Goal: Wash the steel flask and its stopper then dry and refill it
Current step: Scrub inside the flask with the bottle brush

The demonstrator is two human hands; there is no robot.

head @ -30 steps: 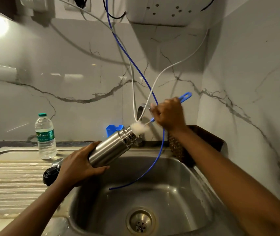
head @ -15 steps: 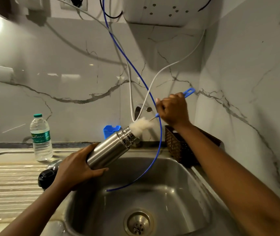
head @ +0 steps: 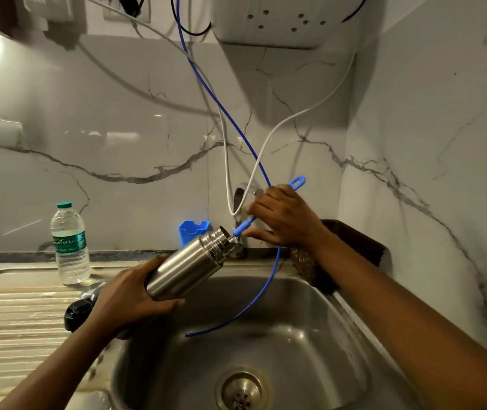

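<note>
The left hand (head: 124, 297) grips the lower body of a cylindrical brushed-steel flask (head: 189, 264), fingers wrapped under it and thumb over the top; the flask is held in the air, tilted, above the left rim of the stainless-steel sink basin (head: 310, 335), its base towards the person and its ringed open mouth pointing up and right towards the back wall; the right hand (head: 283, 217) is closed round the handle of a blue plastic bottle brush (head: 245, 224), thumb below and fingers curled over; the brush's looped end sticks out past the knuckles, its lower end meets the flask's mouth, and its head is hidden from view; a black round cap (head: 78, 313) lies on the ribbed steel drainboard (head: 14, 321) near the basin's left edge, partly hidden by the left wrist; a clear plastic water bottle with a green cap (head: 70, 247) stands upright at the drainboard's back edge; a small blue plastic holder (head: 193, 232) sits at the back edge behind the flask; a dark brown woven basket (head: 354, 241) occupies the basin's back right corner; a thin blue tube (head: 221, 108) hangs down from above and curves into the basin; a white tube (head: 310, 110) loops beside it; the round metal drain (head: 242, 390) sits in the basin floor
</note>
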